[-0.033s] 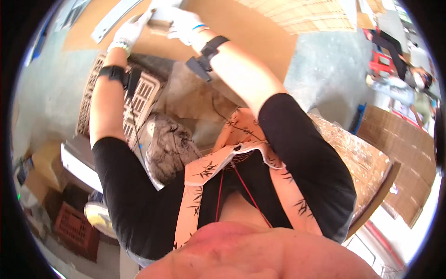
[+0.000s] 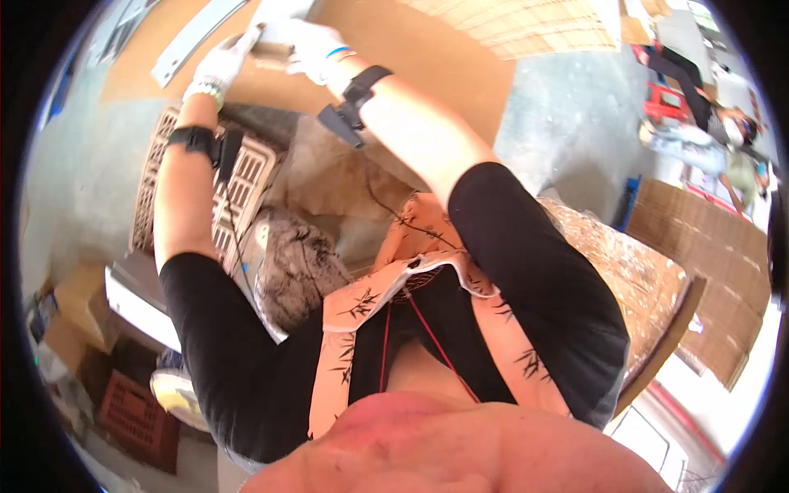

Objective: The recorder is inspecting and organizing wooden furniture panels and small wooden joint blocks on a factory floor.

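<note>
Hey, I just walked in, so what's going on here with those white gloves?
A person in white gloves is working over a brown surface. The left hand and right hand are close together, at either side of a small brownish piece; glare and blur hide exactly how each one grips. A long pale strip lies just left of the left hand, and a slatted sheet lies farther right.

On my feed, the worktop is brightly lit. Toward its near edge, glare washes detail from the gloved right hand; the right forearm overexposes. Lower left is dimmer, around the red-brown crate. Periphery soft; straight edges bow; black, blue-fringed vignette.
</note>
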`<state>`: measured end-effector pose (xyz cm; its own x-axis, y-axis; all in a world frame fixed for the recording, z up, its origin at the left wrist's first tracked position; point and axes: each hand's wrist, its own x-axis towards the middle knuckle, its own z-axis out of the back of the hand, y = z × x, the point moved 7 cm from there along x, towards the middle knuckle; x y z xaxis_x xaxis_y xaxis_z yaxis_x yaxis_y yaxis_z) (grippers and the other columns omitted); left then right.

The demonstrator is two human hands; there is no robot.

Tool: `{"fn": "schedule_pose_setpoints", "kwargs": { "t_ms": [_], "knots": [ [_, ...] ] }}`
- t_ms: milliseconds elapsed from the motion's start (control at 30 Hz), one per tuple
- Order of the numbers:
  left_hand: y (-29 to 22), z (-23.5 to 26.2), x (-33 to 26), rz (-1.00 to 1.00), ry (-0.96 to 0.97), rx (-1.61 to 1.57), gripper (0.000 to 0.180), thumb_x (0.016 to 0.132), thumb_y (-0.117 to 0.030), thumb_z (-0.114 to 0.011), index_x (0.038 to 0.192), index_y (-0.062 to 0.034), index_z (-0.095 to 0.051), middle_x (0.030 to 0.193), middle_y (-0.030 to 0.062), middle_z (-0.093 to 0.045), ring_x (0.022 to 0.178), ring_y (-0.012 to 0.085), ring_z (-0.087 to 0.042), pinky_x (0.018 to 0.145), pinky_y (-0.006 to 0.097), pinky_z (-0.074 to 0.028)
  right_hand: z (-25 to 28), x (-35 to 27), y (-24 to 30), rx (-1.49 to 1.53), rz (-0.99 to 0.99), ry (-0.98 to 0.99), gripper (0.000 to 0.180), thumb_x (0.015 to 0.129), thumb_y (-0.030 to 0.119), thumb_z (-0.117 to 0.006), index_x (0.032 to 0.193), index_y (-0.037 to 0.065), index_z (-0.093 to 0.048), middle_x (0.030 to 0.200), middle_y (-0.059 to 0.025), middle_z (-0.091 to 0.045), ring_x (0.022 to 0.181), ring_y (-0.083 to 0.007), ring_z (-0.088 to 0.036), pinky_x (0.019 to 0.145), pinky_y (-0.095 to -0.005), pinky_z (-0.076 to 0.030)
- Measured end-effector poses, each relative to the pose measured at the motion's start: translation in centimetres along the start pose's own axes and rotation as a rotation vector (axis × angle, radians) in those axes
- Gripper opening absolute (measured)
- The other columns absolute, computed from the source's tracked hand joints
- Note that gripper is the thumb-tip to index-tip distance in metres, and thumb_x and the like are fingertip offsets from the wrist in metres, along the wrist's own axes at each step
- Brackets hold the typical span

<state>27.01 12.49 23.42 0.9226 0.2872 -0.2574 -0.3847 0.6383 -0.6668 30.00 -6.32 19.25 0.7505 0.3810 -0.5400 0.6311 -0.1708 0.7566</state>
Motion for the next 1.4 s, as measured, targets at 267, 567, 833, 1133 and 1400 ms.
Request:
{"fn": "schedule_pose_setpoints", "kwargs": {
  "t_ms": [267,567,833,1133,1400],
  "knots": [
    [-3.9,-0.9,0.1,0.006,0.034,-0.091,0.076,0.089,-0.063,-0.059,0.133,-0.0021,-0.062,0.134,0.018,-0.063,0.129,0.0284,-0.055,0.109,0.034,-0.037,1.6,-1.4,3.2,-0.01,0.09,0.031,0.051,0.085,0.037,-0.077,0.117,-0.002,-0.068,0.111,-0.0203,-0.066,0.095,-0.0344,-0.066,0.072,-0.0432,-0.059],
    [-3.9,-1.5,-0.7,0.095,0.065,0.032,0.078,0.089,-0.067,-0.055,0.132,-0.0031,-0.062,0.135,0.0191,-0.062,0.131,0.0324,-0.053,0.111,0.037,-0.036,1.8,-0.6,2.7,0.059,0.083,0.116,0.06,0.083,0.034,-0.077,0.129,-0.002,-0.061,0.135,-0.0233,-0.058,0.1,-0.0408,-0.065,0.074,-0.0513,-0.06],
    [-4.2,-1.5,-4.6,0.031,0.093,0.062,0.08,0.085,-0.069,-0.057,0.129,-0.0024,-0.064,0.123,0.0188,-0.066,0.117,0.0326,-0.06,0.105,0.038,-0.04,3.1,-3.5,1.9,0.023,0.017,0.112,0.042,0.083,0.03,-0.079,0.115,0.005,-0.069,0.121,-0.0153,-0.06,0.09,-0.0334,-0.063,0.07,-0.0412,-0.061],
    [-2.8,-6.4,-12.1,0.227,0.585,-0.701,0.074,0.091,-0.042,-0.072,0.146,-0.0006,-0.046,0.138,0.0114,-0.057,0.124,0.021,-0.057,0.106,0.037,-0.046,5.8,-12.3,-6.1,-0.131,-0.086,0.443,0.049,0.088,0.036,-0.072,0.125,0.004,-0.067,0.119,-0.0121,-0.069,0.104,-0.0197,-0.065,0.085,-0.0312,-0.053],
    [-7.1,-5.7,-20.7,-0.072,0.373,-0.632,0.055,0.084,-0.017,-0.081,0.133,-0.0064,-0.058,0.125,0.0052,-0.065,0.114,0.0151,-0.061,0.097,0.032,-0.05,10.8,-20.4,-9.4,-0.873,0.242,0.599,0.095,0.07,0.054,-0.081,0.145,0.007,-0.047,0.13,-0.0255,-0.062,0.124,-0.0367,-0.057,0.105,-0.0402,-0.044]
  ]
}}
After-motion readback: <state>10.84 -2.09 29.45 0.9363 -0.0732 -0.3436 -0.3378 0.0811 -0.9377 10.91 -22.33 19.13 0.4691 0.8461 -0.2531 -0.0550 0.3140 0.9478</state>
